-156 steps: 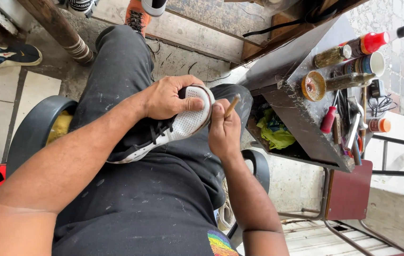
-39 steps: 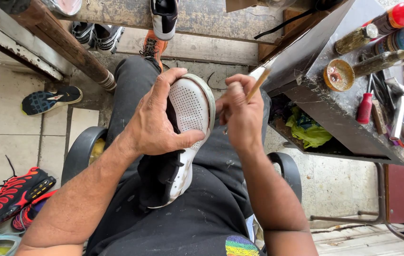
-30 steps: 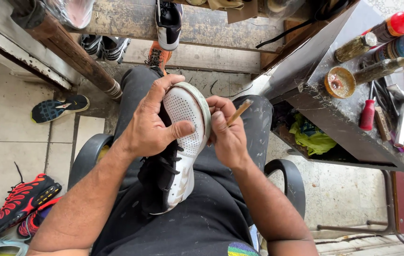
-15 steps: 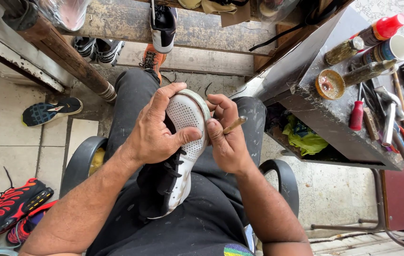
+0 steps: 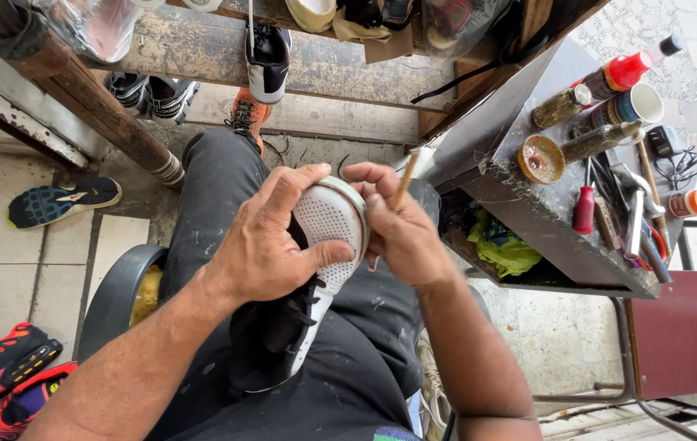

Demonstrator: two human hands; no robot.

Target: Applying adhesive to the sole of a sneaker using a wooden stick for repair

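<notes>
A white perforated sneaker point(image 5: 326, 224) with a black inside and black laces rests on my lap, toe pointing away. My left hand point(image 5: 271, 241) grips it around the toe and side. Touching the toe's right edge, my right hand point(image 5: 393, 224) pinches a thin wooden-handled brush point(image 5: 402, 184) whose handle points up and away. My legs in black trousers lie beneath.
A grey metal worktable point(image 5: 520, 229) at right carries bottles, a mug, a round tin, a red-handled screwdriver and other tools. A dark red stool point(image 5: 675, 339) stands below it. Several shoes lie on the tiled floor at left and on the wooden shelf ahead. A rusty pipe point(image 5: 95, 106) slants at upper left.
The view has shifted slightly. My right hand has raised the brush handle more upright against the toe. My left hand keeps the same grip on the sneaker.
</notes>
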